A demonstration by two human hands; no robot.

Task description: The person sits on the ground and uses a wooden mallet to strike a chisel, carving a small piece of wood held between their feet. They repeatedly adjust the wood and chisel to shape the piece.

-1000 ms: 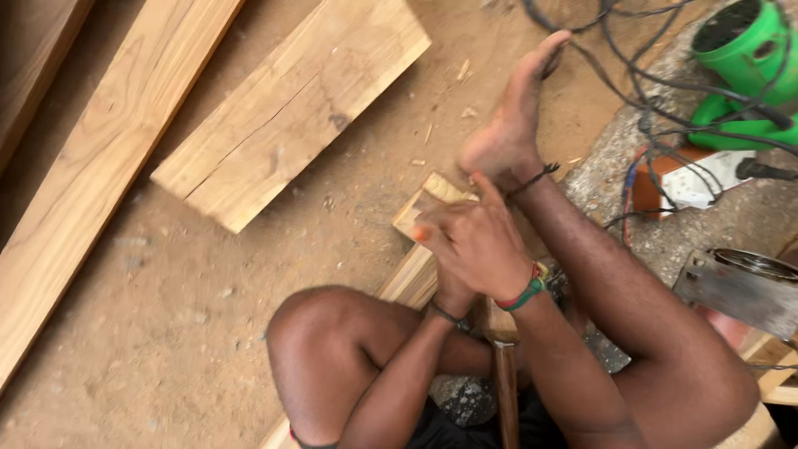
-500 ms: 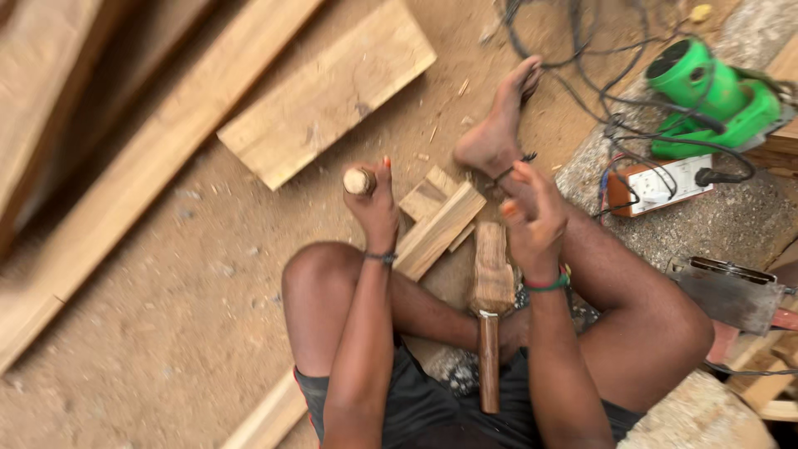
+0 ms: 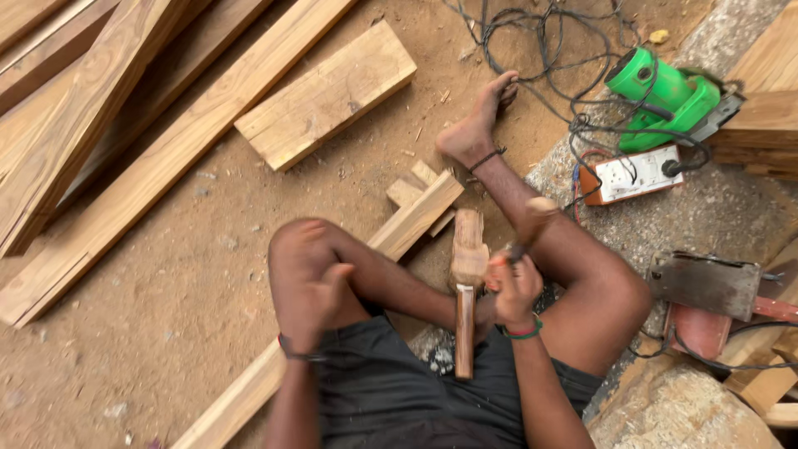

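Beside the wooden mallet (image 3: 468, 283):
Right hand (image 3: 515, 287): grip closed on a chisel handle (image 3: 532, 220).
Left hand (image 3: 320, 287): loosely curled, empty, on the knee.
Care: probably steady the chisel upright.

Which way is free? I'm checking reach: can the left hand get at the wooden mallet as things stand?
Probably yes. The left hand rests empty on the knee, and the wooden mallet lies just across the lap with nothing between them.
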